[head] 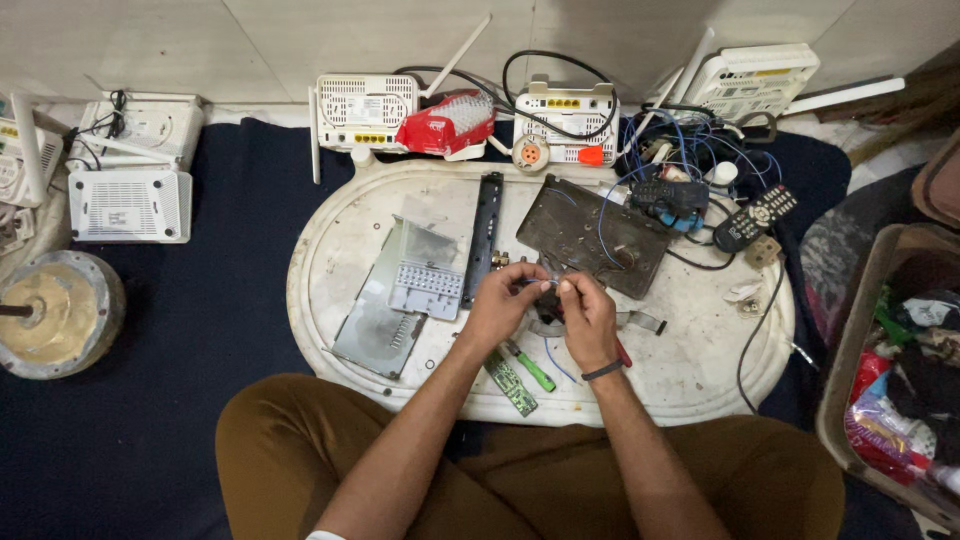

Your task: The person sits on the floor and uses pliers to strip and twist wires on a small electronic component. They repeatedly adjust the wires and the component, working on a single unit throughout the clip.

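Between our two hands, low over the middle of the white oval tabletop [330, 300], we hold a small dark part with a thin blue wire [528, 284] running across the gap. Our left hand [498, 308] has its fingers [512, 282] pressed together in a pinch on the wire's left end. Our right hand [588, 318] has its fingers [567, 290] closed on the other end, with a dark band on the wrist. What exactly the dark part is, we cannot tell; it is mostly hidden by the fingers.

Just below our fingers, toward our lap, a green-handled screwdriver [530, 368] lies on the tabletop beside a narrow green circuit board [511, 383]. A red-handled tool peeks out under the right wrist. Left of our fingers lie a grey metal plate [385, 325] and a pale ribbed plastic panel [428, 290]. A long black strip [484, 238] stands just beyond the left fingers. Beyond the right fingers rests a dark metal chassis plate [590, 235], with blue wires trailing over it. Farther off to the right lies a black remote control [755, 217]. Well beyond everything, along the wall, sit several white routers [365, 110] and a red plastic packet [445, 125].
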